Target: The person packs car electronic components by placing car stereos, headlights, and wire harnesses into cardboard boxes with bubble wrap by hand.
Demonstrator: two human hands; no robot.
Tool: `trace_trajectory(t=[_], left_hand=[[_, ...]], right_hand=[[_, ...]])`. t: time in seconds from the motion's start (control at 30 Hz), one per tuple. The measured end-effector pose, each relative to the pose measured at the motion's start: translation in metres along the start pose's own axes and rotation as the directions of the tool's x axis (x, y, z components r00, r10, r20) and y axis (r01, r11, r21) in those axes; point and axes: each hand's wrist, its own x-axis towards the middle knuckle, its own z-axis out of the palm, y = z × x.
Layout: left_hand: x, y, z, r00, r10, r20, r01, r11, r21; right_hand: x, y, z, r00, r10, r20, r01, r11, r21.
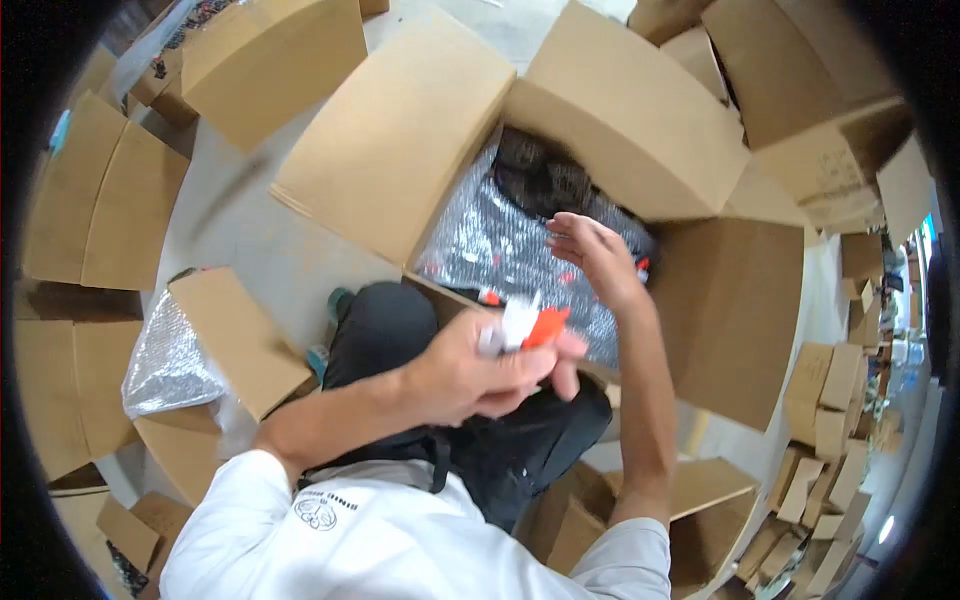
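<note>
My left hand [465, 368] is closed around a small bunch of orange and white pieces [545, 327]; their exact kind is too blurred to tell. My right hand [595, 262] is raised over the open cardboard box [400, 130] in front of me, its fingers stretched out and nothing in them. Inside that box, silver bubble wrap [480, 232] covers much of the contents, with small red-orange bits scattered on it. Dark, black-wrapped items [545, 178] lie at the box's far side. Another orange and white piece [489, 297] shows at the near edge.
Open cardboard boxes surround me, with one flap [740, 310] spread out at the right. At the left, silver bubble wrap [170, 365] bulges from a smaller box [240, 340]. More boxes [830, 390] stand stacked along the right. Pale floor [230, 200] shows between the boxes.
</note>
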Motion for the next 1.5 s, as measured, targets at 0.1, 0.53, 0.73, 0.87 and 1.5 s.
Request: trace_trajectory(t=[0.1, 0.53, 0.73, 0.87, 1.5], left_hand=[[0.019, 0.021, 0.034, 0.997, -0.009, 0.076, 0.012, 0.999, -0.045], [0.012, -0.007, 0.026, 0.658, 0.696, -0.288, -0.481, 0.683, 0.55], [-0.009, -0.091, -0.027, 0.966, -0.259, 0.01, 0.235, 0.862, -0.448], [0.015, -0.088, -0.019, 0.971, -0.142, 0.191, 0.232, 0.739, -0.633], [0.011, -0.079, -0.042, 0.974, 0.022, 0.224, 0.044, 0.957, -0.285]], right_hand=[[-0.118, -0.028, 0.014, 0.953, -0.039, 0.299, 0.065, 0.995, -0.078], [-0.205, -0.058, 0.089, 0.696, -0.556, -0.455, 0.573, 0.811, -0.114], [-0.192, -0.063, 0.109, 0.691, -0.679, -0.247, 0.672, 0.73, -0.125], [-0.18, -0.047, 0.124, 0.769, -0.639, -0.006, 0.634, 0.763, -0.127], [-0.235, -0.019, 0.122, 0.847, 0.113, -0.52, 0.177, 0.861, 0.476]])
